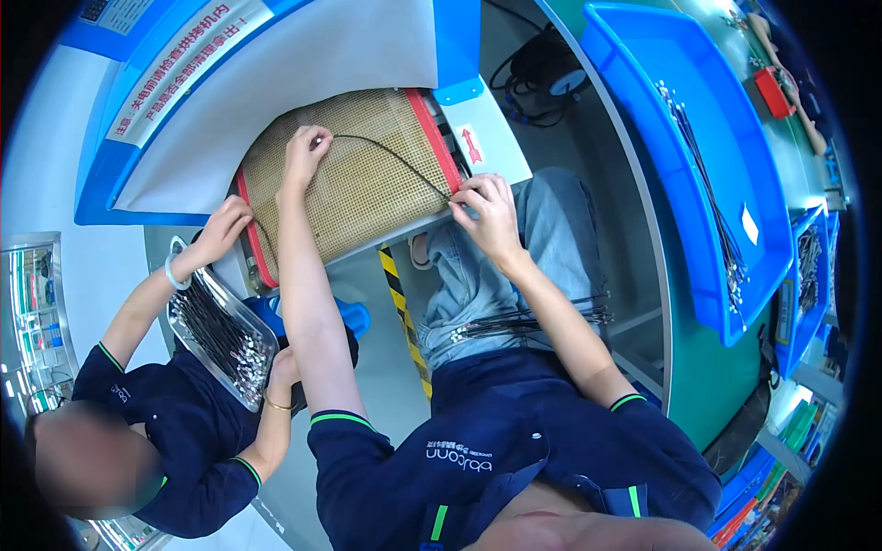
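A thin black cable [390, 151] bows in an arc over the tan mesh conveyor belt [340, 197]. One of its ends is pinched in the fingers of my left hand [305, 156], above the middle of the belt. My right hand [487, 213] grips the opposite end at the belt's red right edge. Across my lap lies a bundle of black cables [519, 323] with light-coloured connector ends, under my right forearm.
At left a co-worker's hand [225, 228] touches the belt's edge; a clear tray [220, 340] of black cables rests before that person. The belt enters a blue-and-white machine [367, 46]. Rightward, a large blue bin [707, 174] with cables stands on a green table [698, 395].
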